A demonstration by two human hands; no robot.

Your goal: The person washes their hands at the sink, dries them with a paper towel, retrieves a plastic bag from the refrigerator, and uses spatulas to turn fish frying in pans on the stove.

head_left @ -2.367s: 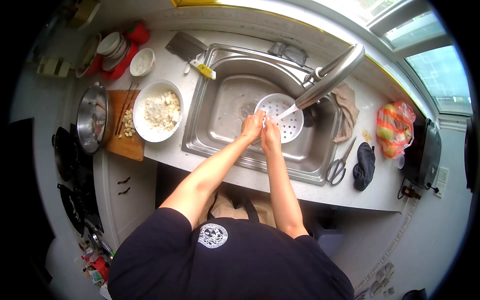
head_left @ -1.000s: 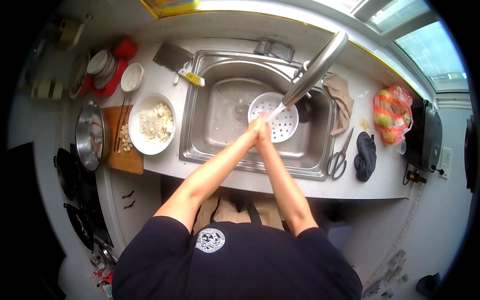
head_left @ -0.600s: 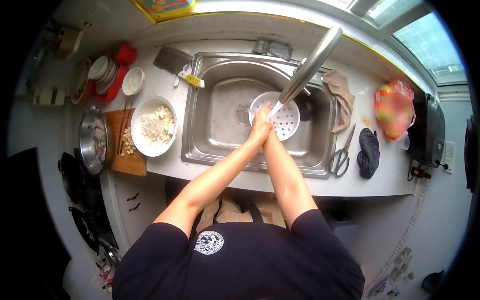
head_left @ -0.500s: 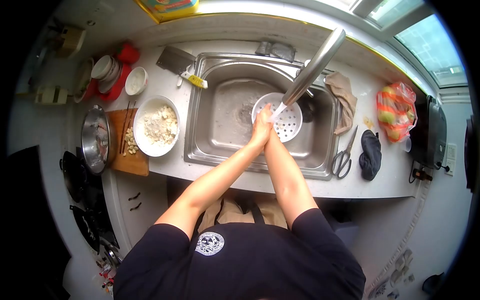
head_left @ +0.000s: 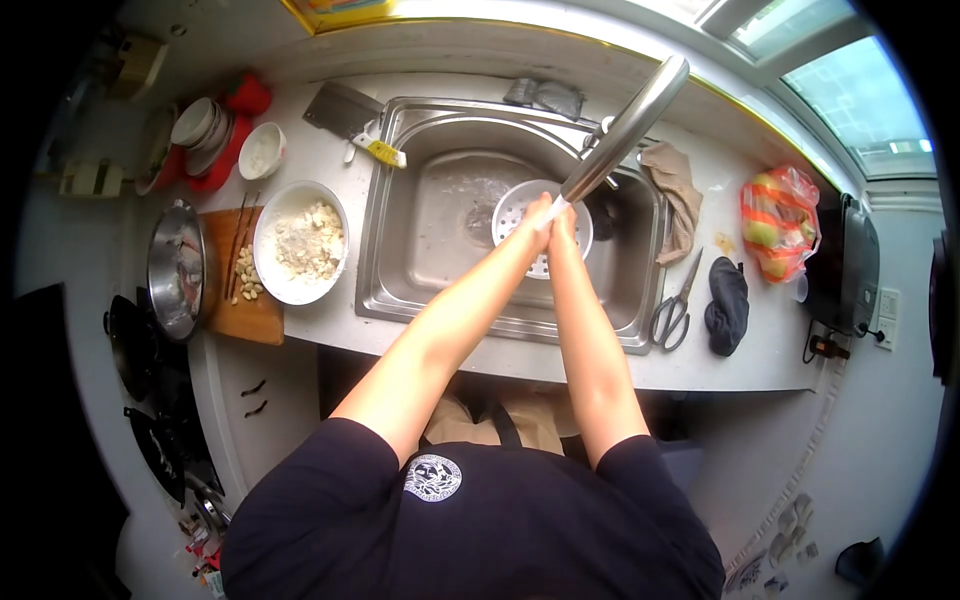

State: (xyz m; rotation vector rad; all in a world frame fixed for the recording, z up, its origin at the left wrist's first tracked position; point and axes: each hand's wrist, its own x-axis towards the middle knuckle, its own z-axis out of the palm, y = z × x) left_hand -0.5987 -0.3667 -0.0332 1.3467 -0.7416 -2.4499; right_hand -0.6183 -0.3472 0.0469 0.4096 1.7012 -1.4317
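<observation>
My left hand (head_left: 538,222) is under the running tap (head_left: 620,135), its fingers stretched forward beside the water stream. Close against it, my right hand (head_left: 563,225) sits under the spout, its fingers partly hidden by the tap and the water. I see nothing held in either hand. Below both hands, a white strainer with round holes (head_left: 511,214) rests in the steel sink (head_left: 425,235); my hands and forearms cover part of it.
Left of the sink are a cleaver (head_left: 345,112), a white bowl of crumbly white food (head_left: 300,285), a cutting board (head_left: 262,325) with peeled cloves and a steel bowl (head_left: 165,270). On the right lie a cloth (head_left: 676,205), scissors (head_left: 675,312), a dark pouch (head_left: 728,308) and a produce bag (head_left: 780,225).
My hands were clasped over each other beneath the spout; now they lie side by side, slightly farther forward in the water. The whole view has shifted a little.
</observation>
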